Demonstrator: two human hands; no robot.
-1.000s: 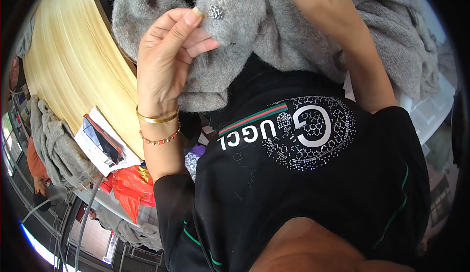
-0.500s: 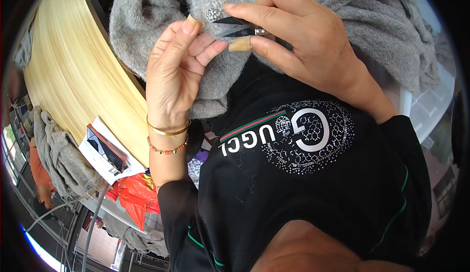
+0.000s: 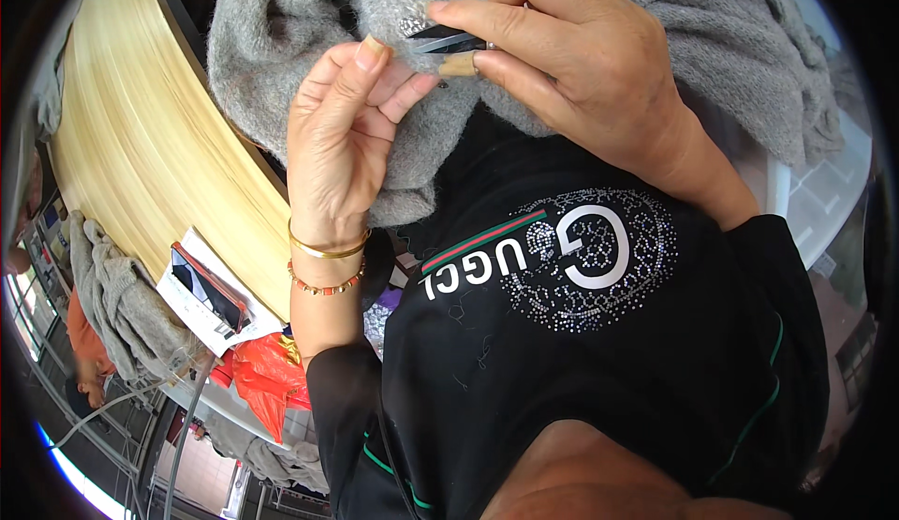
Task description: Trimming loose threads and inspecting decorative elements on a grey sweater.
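Observation:
A grey fuzzy knit garment (image 3: 281, 61) with shiny silver beaded buttons (image 3: 412, 22) lies in front of me. My right hand (image 3: 590, 71) is closed round small black thread snips (image 3: 445, 41), their blades pointing left just below a button. A tan wrap (image 3: 459, 64) covers the tip of its thumb. Close by the blade tips, my left hand (image 3: 342, 127) pinches thumb and forefinger together in front of the knit. What lies in that pinch is too fine to make out; its other fingers are curled.
A pale wooden board (image 3: 150, 127) curves along the left. Beside it lie a phone (image 3: 208, 286) on white paper, a red plastic bag (image 3: 267, 380) and a grey knit pile (image 3: 122, 286). Another person's orange sleeve (image 3: 84, 333) shows at far left. A white table edge (image 3: 824, 192) is at right.
The snips and my right hand have shifted slightly up, and the blades look closer together. My left hand has moved a little to the right, still pinching.

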